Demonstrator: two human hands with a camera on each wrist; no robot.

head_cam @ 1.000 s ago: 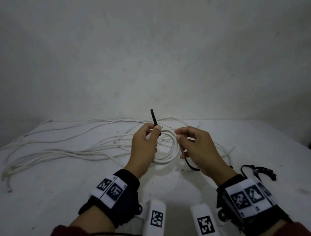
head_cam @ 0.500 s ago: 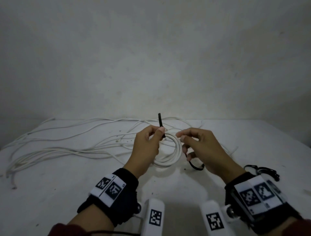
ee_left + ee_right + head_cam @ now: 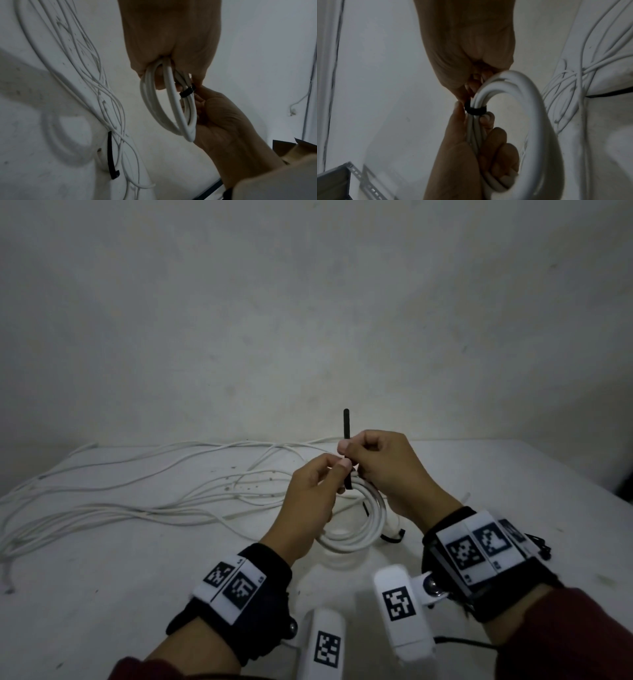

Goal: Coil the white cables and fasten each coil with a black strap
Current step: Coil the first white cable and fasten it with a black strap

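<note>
Hands (image 3: 308, 494) (image 3: 380, 470) cinch black strap (image 3: 346, 436) round white coil (image 3: 356, 529); square-patterned wrist tags (image 3: 479, 549)

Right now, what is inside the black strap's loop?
The black strap wraps several strands of the white cable coil, bundled tightly. The left hand and right hand hide its fastening point.
</note>
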